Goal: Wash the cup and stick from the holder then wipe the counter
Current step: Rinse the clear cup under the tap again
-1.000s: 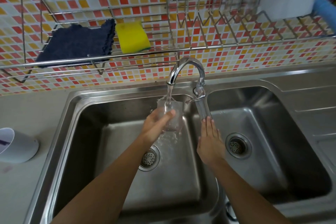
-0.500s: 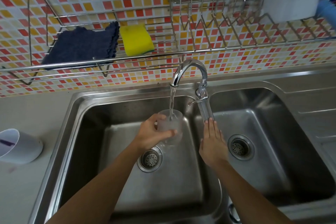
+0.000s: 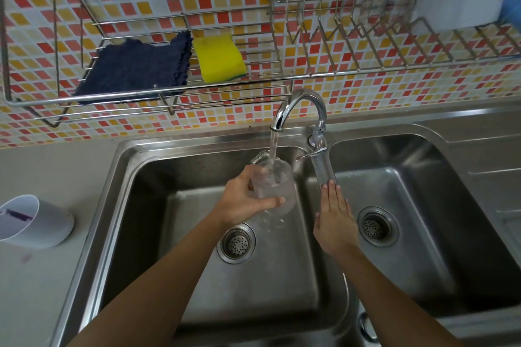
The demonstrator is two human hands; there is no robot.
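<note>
under the tap point(image 3: 298, 110), left hand point(image 3: 242, 203) fingers clamp the cup point(image 3: 275, 186); right hand point(image 3: 334, 217) fingers flat, together.

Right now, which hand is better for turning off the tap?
Probably the right hand. It is open and empty, with fingertips resting by the faucet lever. The left hand is busy gripping the clear cup under the running water.

Both my forearms were bare, coming up from the bottom edge of the frame with no sleeve in sight. My left hand point(image 3: 242, 203) and right hand point(image 3: 334, 218) wore nothing: no rings, no watch, no gloves. Nails looked short and plain.
</note>
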